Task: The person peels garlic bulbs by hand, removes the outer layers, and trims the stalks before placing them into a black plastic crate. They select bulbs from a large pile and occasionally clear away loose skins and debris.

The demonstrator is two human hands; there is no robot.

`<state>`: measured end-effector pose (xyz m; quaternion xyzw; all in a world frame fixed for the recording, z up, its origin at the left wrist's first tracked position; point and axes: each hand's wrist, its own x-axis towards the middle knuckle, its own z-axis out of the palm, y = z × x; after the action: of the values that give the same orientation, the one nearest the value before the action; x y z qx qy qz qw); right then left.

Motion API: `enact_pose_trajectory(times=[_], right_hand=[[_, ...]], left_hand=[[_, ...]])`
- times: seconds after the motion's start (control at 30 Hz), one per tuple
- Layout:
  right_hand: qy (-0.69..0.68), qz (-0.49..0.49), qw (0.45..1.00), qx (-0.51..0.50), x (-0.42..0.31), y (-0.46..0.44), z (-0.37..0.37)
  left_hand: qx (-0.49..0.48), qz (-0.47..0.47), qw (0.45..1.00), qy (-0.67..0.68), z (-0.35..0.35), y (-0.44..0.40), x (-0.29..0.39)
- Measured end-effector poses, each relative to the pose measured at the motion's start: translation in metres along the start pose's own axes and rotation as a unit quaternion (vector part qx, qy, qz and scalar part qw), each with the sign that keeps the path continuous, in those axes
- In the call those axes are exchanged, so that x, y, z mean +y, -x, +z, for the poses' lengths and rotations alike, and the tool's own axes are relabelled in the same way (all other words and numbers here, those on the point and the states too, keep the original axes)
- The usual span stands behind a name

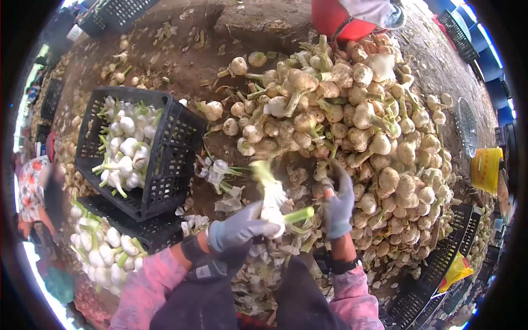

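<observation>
The grey-gloved left hand [237, 226] is gripping white, green-stalked garlic [272, 201], near and left of the heaped, soil-stained bulbs [388, 179]; slack fingers could drop it. Whether the grey-gloved right hand [339, 208] is grasping anything, I can't tell.

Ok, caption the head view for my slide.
Gloved left hand holding a white garlic bulb, gloved right hand beside a heap of browner garlic.
</observation>
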<state>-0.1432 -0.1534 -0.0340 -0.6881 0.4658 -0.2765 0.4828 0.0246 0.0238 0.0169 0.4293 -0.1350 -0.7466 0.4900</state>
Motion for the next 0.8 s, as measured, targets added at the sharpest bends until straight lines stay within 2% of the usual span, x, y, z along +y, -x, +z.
enact_pose_trajectory(times=[0.03,0.07,0.13,0.17,0.2,0.27,0.3,0.33,0.4,0.43,0.53,0.63,0.73,0.8], right_hand=[[0.035,-0.064,0.996,-0.043,-0.011,0.006,-0.009],[-0.049,-0.048,0.993,-0.101,-0.025,0.019,-0.010],[-0.211,-0.013,0.954,-0.210,-0.057,0.045,0.000],[-0.160,-0.071,0.956,-0.237,-0.051,0.046,-0.002],[-0.107,-0.129,0.950,-0.262,-0.046,0.046,-0.004],[-0.186,-0.051,0.960,-0.202,-0.052,0.049,-0.004],[-0.243,-0.014,0.956,-0.166,-0.052,0.053,-0.005],[-0.298,0.024,0.945,-0.131,-0.053,0.054,-0.006],[-0.200,-0.045,0.967,-0.149,-0.057,0.042,-0.017],[-0.165,-0.075,0.971,-0.158,-0.058,0.040,-0.019],[-0.103,-0.134,0.972,-0.166,-0.059,0.038,-0.019],[-0.089,-0.163,0.966,-0.183,-0.063,0.037,-0.018],[-0.104,-0.207,0.954,-0.189,-0.072,0.036,-0.015],[-0.106,-0.212,0.950,-0.203,-0.076,0.035,-0.017]], left_hand=[[0.017,0.006,0.999,0.037,-0.005,-0.002,-0.002],[0.032,0.013,0.997,0.074,-0.010,-0.004,-0.004],[0.103,0.079,0.991,-0.034,-0.004,-0.012,-0.007],[0.137,0.112,0.980,-0.089,-0.002,-0.015,-0.009],[0.138,0.125,0.970,-0.156,-0.005,-0.016,-0.014],[0.140,0.151,0.935,-0.288,-0.023,-0.020,-0.027],[0.161,-0.026,0.910,-0.380,-0.030,-0.019,-0.023],[0.113,-0.099,0.855,-0.497,-0.030,-0.016,-0.022],[0.008,-0.236,0.682,-0.693,-0.028,-0.012,-0.016],[0.045,-0.159,0.609,-0.776,-0.028,-0.001,-0.021],[0.173,0.017,0.721,-0.671,-0.015,0.006,0.011],[0.166,0.290,0.796,-0.506,0.008,0.010,0.040],[0.077,0.386,0.720,-0.571,0.002,0.003,0.033],[0.079,0.402,0.717,-0.564,0.003,0.002,0.032]])
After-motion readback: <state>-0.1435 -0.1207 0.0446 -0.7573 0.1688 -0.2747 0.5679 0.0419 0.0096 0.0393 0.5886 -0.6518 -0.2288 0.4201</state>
